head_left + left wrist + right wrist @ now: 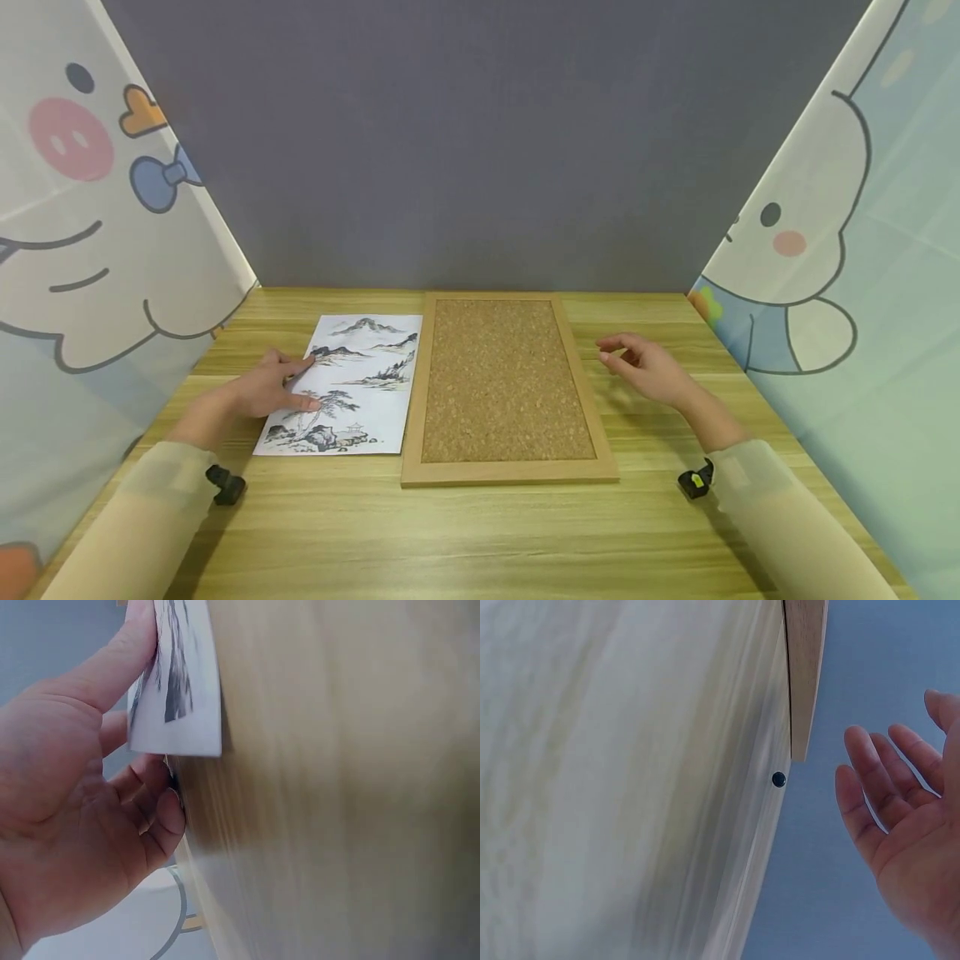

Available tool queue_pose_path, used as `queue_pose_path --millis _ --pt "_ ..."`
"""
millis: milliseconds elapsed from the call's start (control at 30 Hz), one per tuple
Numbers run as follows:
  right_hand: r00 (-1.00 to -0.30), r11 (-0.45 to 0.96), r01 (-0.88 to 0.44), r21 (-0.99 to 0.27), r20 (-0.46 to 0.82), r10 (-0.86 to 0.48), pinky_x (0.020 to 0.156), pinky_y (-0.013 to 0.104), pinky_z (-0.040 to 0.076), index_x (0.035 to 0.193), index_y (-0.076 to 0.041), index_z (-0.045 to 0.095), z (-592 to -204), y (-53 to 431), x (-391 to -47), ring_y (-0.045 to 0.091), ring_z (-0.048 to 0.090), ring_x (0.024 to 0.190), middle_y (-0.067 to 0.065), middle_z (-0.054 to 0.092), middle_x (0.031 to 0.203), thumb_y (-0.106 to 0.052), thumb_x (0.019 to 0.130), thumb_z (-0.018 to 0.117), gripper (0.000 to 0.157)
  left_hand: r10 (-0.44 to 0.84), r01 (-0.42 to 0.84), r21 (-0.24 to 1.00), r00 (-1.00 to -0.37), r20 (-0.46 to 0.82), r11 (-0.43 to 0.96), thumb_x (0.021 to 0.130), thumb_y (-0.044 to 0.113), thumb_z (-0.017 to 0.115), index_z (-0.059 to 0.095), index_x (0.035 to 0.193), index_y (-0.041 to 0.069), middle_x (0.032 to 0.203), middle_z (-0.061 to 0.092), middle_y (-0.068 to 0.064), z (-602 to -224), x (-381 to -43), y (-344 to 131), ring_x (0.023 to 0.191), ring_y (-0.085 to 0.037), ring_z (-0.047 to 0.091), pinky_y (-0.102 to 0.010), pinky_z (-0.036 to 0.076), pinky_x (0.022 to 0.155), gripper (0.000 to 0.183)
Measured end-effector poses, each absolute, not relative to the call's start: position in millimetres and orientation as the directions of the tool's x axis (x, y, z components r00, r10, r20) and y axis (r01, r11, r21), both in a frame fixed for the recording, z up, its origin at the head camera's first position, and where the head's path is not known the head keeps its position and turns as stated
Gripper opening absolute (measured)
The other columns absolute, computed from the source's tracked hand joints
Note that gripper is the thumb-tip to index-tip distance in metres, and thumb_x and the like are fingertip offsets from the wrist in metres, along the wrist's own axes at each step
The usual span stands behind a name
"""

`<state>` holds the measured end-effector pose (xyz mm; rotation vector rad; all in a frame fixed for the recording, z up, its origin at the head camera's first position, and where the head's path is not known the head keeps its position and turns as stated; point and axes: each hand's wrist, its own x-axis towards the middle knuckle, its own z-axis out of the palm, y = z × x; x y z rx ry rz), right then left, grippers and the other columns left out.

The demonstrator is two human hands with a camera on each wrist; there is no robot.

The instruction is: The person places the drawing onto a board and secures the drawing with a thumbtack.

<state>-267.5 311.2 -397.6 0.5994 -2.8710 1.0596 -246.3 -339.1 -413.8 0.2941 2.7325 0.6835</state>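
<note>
A white sheet of paper (382,417) printed with an ink landscape of mountains and pine trees lies at the left of the table. My left hand (262,387) rests at its left edge, index finger and thumb extended over the print. In the left wrist view the thumb lies along the sheet (180,739) while the other fingers curl beside its edge. Against the sheet's right side lies a wood-framed cork board (510,383). To the right of the board my right hand (645,367) hovers above the table, fingers loosely bent and holding nothing.
The wood-grain table (337,533) ends at a grey panel (480,150) behind. Cartoon-printed cloth walls (112,275) stand on both sides. A small round black thing (778,779) shows near the frame's end in the right wrist view. Each wrist wears a black strapped device (225,485).
</note>
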Motion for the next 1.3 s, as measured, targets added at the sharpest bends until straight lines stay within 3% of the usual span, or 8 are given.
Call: queue_pose_path --millis 267,400,533,733,833,1033,1167,1300 --pt "-0.928 0.699 -0.356 -0.62 0.147 -0.343 0.076 0.028 0.057 0.147 0.001 0.064 -396 314 -267 0.032 0.074 0.097 0.021 0.078 0.116 -0.031 0.115 0.06 0.045 0.261 0.131 0.517 -0.947 -0.187 0.846 0.097 0.043 0.085 0.038 0.165 -0.007 0.147 0.024 -0.052 -414 -237 -333 0.134 -0.072 0.042 -0.082 0.044 0.107 0.097" --pt "-0.928 0.699 -0.356 -0.62 0.148 -0.341 0.078 0.028 0.058 0.147 0.002 0.064 -395 314 -267 0.031 0.075 0.099 0.022 0.078 0.118 -0.031 0.115 0.061 0.046 0.234 0.117 0.524 -0.959 -0.163 0.844 0.092 0.04 0.09 0.038 0.165 -0.007 0.153 0.026 -0.059 -414 -238 -330 0.14 -0.076 0.034 -0.085 0.039 0.111 0.102" --pt "-0.928 0.698 -0.356 -0.622 0.145 -0.344 0.077 0.027 0.058 0.147 0.001 0.064 -396 315 -267 0.033 0.075 0.098 0.02 0.079 0.117 -0.03 0.114 0.062 0.045 0.208 0.091 0.551 -0.966 -0.154 0.829 0.088 0.036 0.094 0.034 0.167 -0.005 0.16 0.032 -0.054 -417 -240 -335 0.147 -0.073 0.032 -0.083 0.035 0.117 0.108" --pt "-0.931 0.71 -0.355 -0.609 0.156 -0.331 0.072 0.028 0.055 0.146 0.0 0.065 -392 319 -267 0.034 0.074 0.093 0.02 0.078 0.114 -0.03 0.115 0.06 0.044 0.218 0.104 0.628 -0.97 -0.107 0.771 0.101 0.022 0.078 0.051 0.158 -0.006 0.165 0.036 -0.045 -414 -243 -342 0.149 -0.07 0.034 -0.082 0.033 0.117 0.069" --pt "-0.934 0.713 -0.345 -0.61 0.152 -0.323 0.072 0.028 0.055 0.147 -0.001 0.065 -388 323 -269 0.035 0.074 0.094 0.022 0.078 0.116 -0.031 0.115 0.059 0.044 0.193 0.078 0.664 -0.976 -0.101 0.743 0.106 0.017 0.07 0.054 0.156 -0.007 0.164 0.038 -0.044 -410 -244 -345 0.151 -0.066 0.036 -0.077 0.038 0.118 0.057" --pt "-0.943 0.725 -0.326 -0.607 0.152 -0.297 0.073 0.027 0.055 0.149 0.001 0.063 -388 331 -275 0.037 0.075 0.099 0.024 0.077 0.123 -0.031 0.116 0.057 0.046 0.121 0.032 0.723 -0.99 -0.072 0.69 0.111 0.02 0.065 0.047 0.164 0.001 0.168 0.034 -0.041 -405 -242 -347 0.151 -0.054 0.039 -0.059 0.045 0.112 0.059" --pt "-0.95 0.729 -0.306 -0.612 0.143 -0.279 0.072 0.027 0.055 0.149 0.002 0.062 -390 337 -278 0.037 0.074 0.098 0.026 0.076 0.12 -0.032 0.117 0.056 0.048 0.063 0.041 0.751 -0.998 0.0 0.659 0.112 0.027 0.064 0.047 0.166 0.006 0.17 0.033 -0.039 -401 -241 -347 0.157 -0.062 0.03 -0.076 0.035 0.121 0.06" --pt "-0.956 0.733 -0.284 -0.618 0.129 -0.262 0.072 0.028 0.054 0.151 0.001 0.061 -392 342 -280 0.037 0.072 0.097 0.025 0.075 0.114 -0.037 0.117 0.054 0.051 -0.006 0.048 0.769 -0.998 0.067 0.638 0.112 0.034 0.066 0.05 0.165 0.011 0.172 0.033 -0.037 -394 -240 -344 0.158 -0.061 0.029 -0.079 0.031 0.121 0.06"
